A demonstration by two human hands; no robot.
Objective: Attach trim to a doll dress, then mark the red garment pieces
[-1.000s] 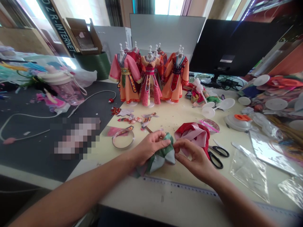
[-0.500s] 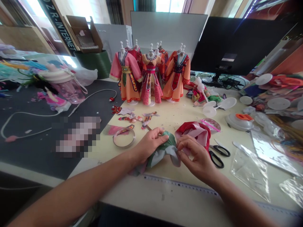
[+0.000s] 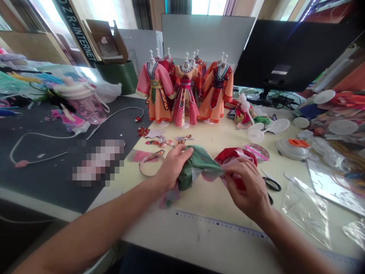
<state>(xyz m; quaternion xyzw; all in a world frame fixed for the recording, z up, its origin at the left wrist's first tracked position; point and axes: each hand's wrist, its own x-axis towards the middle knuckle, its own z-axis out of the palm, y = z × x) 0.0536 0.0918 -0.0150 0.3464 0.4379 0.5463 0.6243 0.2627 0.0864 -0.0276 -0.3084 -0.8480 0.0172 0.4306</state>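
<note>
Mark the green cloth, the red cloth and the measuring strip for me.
Green cloth point(image 3: 202, 159): head view, on its middle.
Red cloth point(image 3: 226, 154): head view, on its upper left part.
Measuring strip point(image 3: 219, 223): head view, midway along its marked face.

"What sort of place is this?"

"A doll-clothes workshop, I'd say: miniature robes on white stands, fabric scraps, scissors and a measuring strip share the desk."

"That black monitor suggests an office, though."

"One monitor, yes; but cloth heaped at the right among loose white plastic discs speaks of craft work."
</note>
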